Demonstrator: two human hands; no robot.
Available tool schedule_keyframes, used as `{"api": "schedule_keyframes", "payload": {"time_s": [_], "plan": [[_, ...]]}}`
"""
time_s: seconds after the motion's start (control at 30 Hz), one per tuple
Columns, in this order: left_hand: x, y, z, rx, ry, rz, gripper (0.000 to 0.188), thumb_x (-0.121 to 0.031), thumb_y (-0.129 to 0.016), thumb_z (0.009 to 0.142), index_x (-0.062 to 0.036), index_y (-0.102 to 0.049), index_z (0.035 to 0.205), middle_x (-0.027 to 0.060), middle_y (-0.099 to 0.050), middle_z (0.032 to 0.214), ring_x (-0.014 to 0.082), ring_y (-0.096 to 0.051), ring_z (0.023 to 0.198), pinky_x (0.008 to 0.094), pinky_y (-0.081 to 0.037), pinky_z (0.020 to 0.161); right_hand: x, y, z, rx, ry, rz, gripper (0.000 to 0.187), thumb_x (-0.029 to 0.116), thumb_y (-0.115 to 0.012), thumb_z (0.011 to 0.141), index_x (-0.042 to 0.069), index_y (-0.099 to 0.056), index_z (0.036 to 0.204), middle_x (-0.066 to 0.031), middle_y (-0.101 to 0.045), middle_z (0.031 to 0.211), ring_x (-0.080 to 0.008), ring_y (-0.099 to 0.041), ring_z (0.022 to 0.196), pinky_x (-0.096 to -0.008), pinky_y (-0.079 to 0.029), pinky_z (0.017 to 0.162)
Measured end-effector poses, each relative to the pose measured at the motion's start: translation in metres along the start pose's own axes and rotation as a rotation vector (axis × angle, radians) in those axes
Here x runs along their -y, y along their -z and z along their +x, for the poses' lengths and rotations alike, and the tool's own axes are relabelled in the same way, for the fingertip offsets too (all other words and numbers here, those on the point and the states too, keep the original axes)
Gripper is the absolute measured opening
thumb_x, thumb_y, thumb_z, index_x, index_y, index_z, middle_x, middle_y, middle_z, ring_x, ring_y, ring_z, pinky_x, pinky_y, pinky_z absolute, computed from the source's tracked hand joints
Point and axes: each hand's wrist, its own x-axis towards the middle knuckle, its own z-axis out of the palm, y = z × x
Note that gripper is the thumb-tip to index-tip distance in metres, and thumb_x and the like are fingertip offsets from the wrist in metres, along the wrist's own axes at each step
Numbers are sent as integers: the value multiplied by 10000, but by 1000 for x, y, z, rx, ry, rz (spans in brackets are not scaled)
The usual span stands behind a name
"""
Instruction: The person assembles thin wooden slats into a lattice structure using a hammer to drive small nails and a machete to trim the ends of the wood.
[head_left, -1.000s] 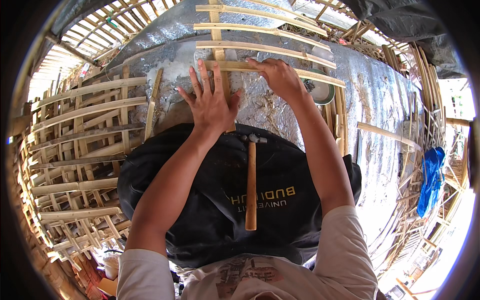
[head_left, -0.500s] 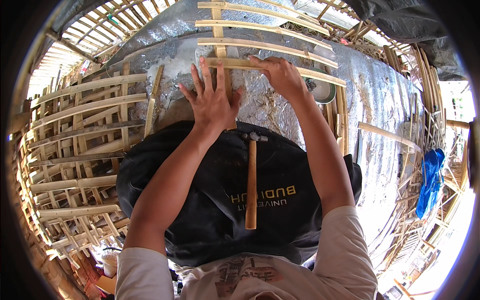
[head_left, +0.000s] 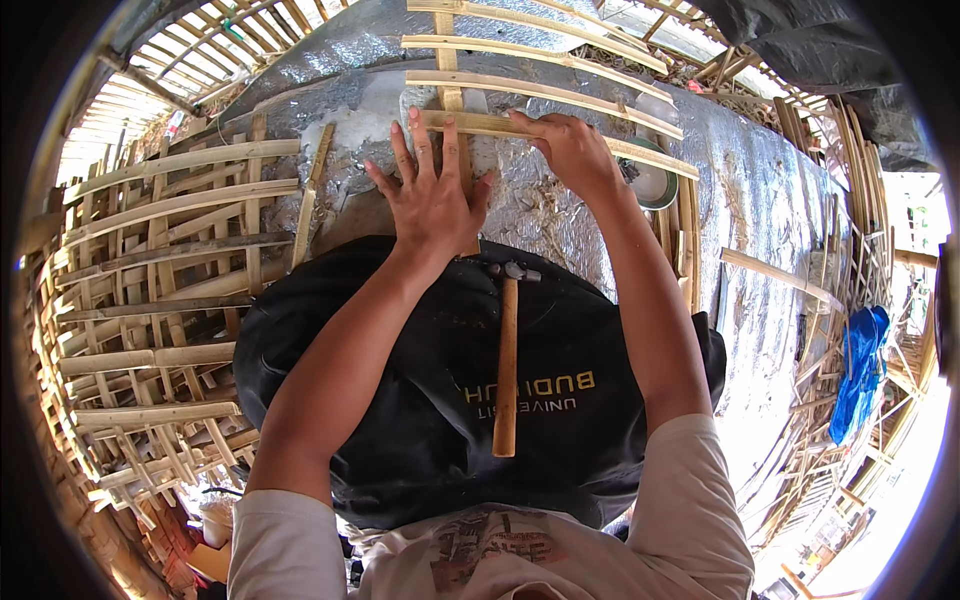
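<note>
Left hand (head_left: 432,205) lies palm down with fingers fanned, grip wide, its fingertips at the left end of a long pale split-bamboo slat (head_left: 480,123). Right hand (head_left: 575,150) has a narrow grip, curled fingers and thumb holding the same slat further right, near its middle; thumb contact is partly hidden, so hard to say how firm. Slat runs crosswise in front of the person, over a straight bamboo crosspiece (head_left: 446,57) that points away from the body, and its right end sticks out past the right wrist. Further off, more parallel pale bamboo slats (head_left: 540,90) cross the same crosspiece, spaced apart. Round green-rimmed bowl (head_left: 655,183) sits just right of the right wrist, partly under the slat's right part. Claw-less metal-headed hammer with a brown wooden handle (head_left: 507,370) lies between the forearms on black cloth with yellow and white lettering (head_left: 420,440), head pointing away from the body. Wrinkled silvery foil sheet (head_left: 745,180) spreads beneath the work. Left side: woven-looking lattice of bamboo strips (head_left: 170,249), plus a short loose bamboo strip (head_left: 313,195) near the left hand. Right side: single bamboo piece (head_left: 780,277) on the foil, crumpled blue plastic (head_left: 860,375) beyond it.
</note>
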Motion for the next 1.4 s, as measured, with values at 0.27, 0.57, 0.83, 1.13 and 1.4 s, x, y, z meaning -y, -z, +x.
{"api": "schedule_keyframes", "payload": {"time_s": [0.27,0.57,0.83,1.13,1.4], "plan": [[-2,2,0,-21,37,-31,936,-573,-520,941,-4,-109,1559,267,1,1619,504,-12,1482,792,-83,1059,-3,2,2,51,0,26,471,108,-656,905,311,-616,1328,-124,-694,992,-349,-666,893,-449,-545,762],[-2,2,0,-20,78,-85,1043,-557,-555,923,60,23,1535,308,-8,1605,524,-34,1474,794,-88,1055,-1,4,1,27,18,47,454,61,-588,894,287,-658,1282,-120,-690,963,-332,-676,874,-448,-553,789],[-3,4,0,2,109,-117,1057,-538,-566,921,61,57,1529,317,5,1602,532,-29,1471,794,-82,1055,-4,4,0,22,39,51,446,71,-605,894,279,-654,1286,-126,-689,1017,-343,-674,912,-447,-552,807],[-2,3,0,-23,95,-86,1050,-547,-571,918,71,15,1531,301,-5,1608,517,-1,1478,798,-69,1052,3,5,1,58,28,14,385,157,-608,936,305,-649,1289,-126,-689,1064,-341,-680,942,-450,-556,829],[-3,10,0,-39,-33,-36,1013,-525,-582,915,75,-49,1532,269,-36,1618,495,-21,1485,797,-45,1052,5,5,1,64,14,15,414,140,-609,927,324,-641,1297,-118,-685,1052,-340,-680,923,-447,-560,815]]}}
